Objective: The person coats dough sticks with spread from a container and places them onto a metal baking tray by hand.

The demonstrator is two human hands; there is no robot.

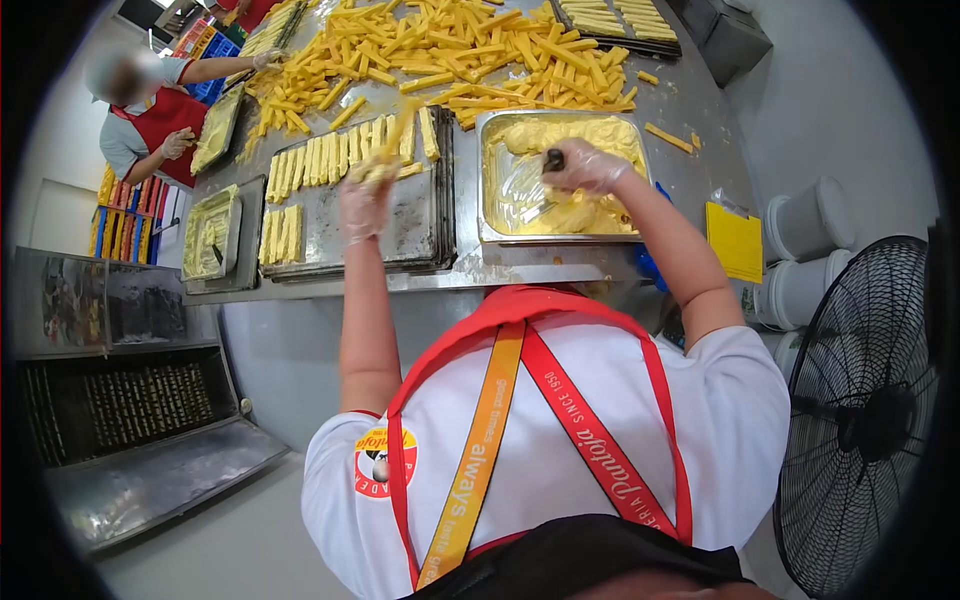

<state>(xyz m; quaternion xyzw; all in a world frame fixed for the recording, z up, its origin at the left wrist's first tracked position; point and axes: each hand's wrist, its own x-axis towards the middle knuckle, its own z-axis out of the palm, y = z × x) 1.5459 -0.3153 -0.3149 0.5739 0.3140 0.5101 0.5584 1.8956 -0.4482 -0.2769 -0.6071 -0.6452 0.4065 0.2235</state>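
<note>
Watching remotely, I see the left hand (366, 198) pinching a blurry yellow stick (400, 130), right hand (592, 167) fingers curled round a black handle (554, 160); pan (560, 239) beside tray (325, 228) probably shortens reach.

Read "good times always taste gre…" on yellow strap (474, 455), bodyward, between left hand (366, 203) and right hand (588, 166). Read "…ERIA Pantoja SINCE 1950" on wide red strap (598, 430), bodyward of right hand. Made out "…ntoja" and "…ADER…" on round badge (374, 465), bodyward of left hand, partly covered.
</note>
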